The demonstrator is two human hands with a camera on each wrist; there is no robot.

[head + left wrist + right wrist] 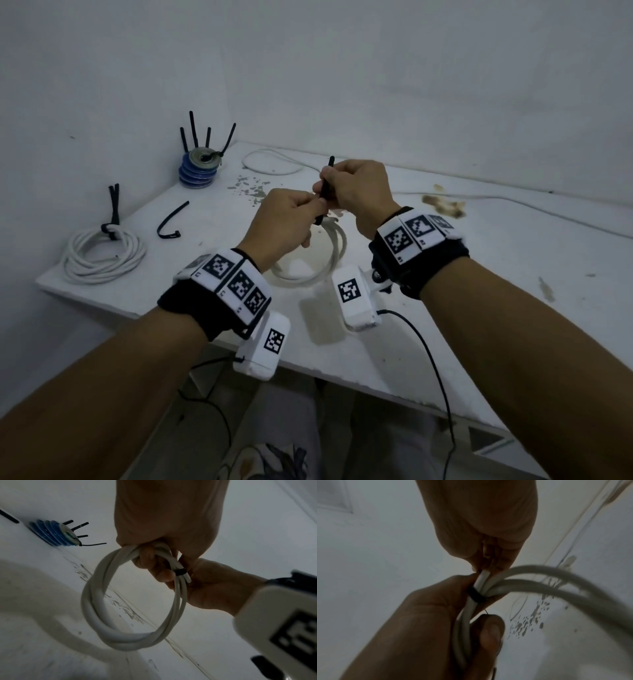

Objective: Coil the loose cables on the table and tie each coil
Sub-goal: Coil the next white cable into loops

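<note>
Above the table's middle I hold a small white cable coil (325,260), which hangs below both hands. My left hand (308,205) has its fingers (147,557) curled through the coil's top (133,601). A black tie (327,186) is wrapped round the bundled strands as a band (180,572) (476,595). My right hand (330,197) grips the tie's free end, which sticks up above its fist. A loose white cable (270,164) lies at the back of the table and trails off to the right.
A tied white coil (102,253) lies at the table's left corner, with a loose black tie (171,222) beside it. A stack of blue spools (198,171) holding several upright black ties stands at the back left. Walls close in behind and to the left.
</note>
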